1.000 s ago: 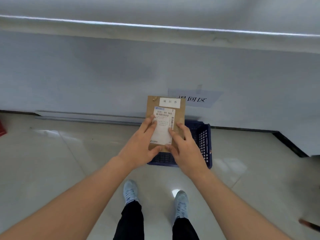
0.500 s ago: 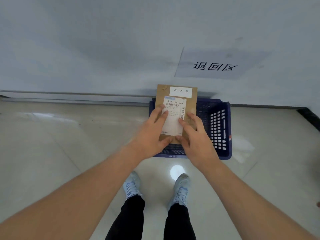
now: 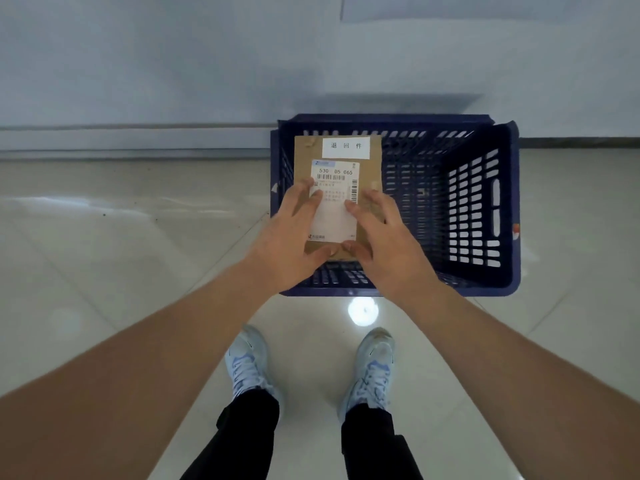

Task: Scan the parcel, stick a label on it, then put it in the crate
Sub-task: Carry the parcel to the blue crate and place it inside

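Observation:
A flat brown cardboard parcel (image 3: 304, 161) is held over the left part of a dark blue slatted crate (image 3: 485, 209) that stands on the floor by the wall. The parcel carries a white shipping slip with barcodes (image 3: 337, 206) and a small white label with three printed characters (image 3: 345, 147) near its far edge. My left hand (image 3: 289, 237) grips the parcel's near left side, fingers on top. My right hand (image 3: 384, 237) grips its near right side. Both thumbs lie under the near edge.
The crate's inside shows only its slatted bottom and walls. A pale wall (image 3: 173, 64) rises right behind it. The floor is glossy light tile (image 3: 104, 271). My two feet in pale sneakers (image 3: 372, 368) stand just before the crate.
The view has tipped down and closed in on the crate. The parcel, still held in both hands, has come lower, over the crate's left part. The wall sign has left the view.

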The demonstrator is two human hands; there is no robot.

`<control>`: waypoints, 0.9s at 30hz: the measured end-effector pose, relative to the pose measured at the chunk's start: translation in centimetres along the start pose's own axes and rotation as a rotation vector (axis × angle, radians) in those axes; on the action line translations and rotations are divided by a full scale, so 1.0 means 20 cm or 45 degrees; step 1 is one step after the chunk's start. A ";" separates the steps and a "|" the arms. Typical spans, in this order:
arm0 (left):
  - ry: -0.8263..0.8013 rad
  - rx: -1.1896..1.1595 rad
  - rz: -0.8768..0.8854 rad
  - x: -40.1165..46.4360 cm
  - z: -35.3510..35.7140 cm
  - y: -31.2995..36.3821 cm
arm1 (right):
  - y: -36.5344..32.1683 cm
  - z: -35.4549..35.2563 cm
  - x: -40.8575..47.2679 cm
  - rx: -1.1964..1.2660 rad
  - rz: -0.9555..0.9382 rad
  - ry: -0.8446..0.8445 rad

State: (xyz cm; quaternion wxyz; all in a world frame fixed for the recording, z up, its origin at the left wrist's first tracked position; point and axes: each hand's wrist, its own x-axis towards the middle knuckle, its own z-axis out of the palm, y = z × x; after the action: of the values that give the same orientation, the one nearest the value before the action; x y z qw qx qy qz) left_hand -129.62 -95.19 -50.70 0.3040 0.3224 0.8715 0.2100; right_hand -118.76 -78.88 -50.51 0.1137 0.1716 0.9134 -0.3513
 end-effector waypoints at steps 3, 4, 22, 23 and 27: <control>-0.008 -0.046 -0.034 0.08 0.11 -0.10 | 0.10 0.11 0.09 -0.020 -0.027 -0.025; -0.009 -0.057 -0.044 0.11 0.14 -0.14 | 0.13 0.14 0.12 -0.032 -0.034 -0.033; -0.248 -0.028 -0.240 0.52 0.73 -0.40 | 0.65 0.62 0.41 0.001 0.022 -0.198; -0.248 -0.030 -0.258 0.54 0.75 -0.40 | 0.66 0.63 0.42 -0.012 0.025 -0.214; -0.233 0.025 -0.285 0.59 0.80 -0.42 | 0.70 0.68 0.48 -0.059 0.009 -0.231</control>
State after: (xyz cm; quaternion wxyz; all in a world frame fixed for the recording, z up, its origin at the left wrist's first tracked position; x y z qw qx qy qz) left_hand -129.80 -90.26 -71.59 0.4004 0.2440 0.8727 0.1363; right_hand -120.76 -76.12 -71.96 0.2011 0.1397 0.9066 -0.3437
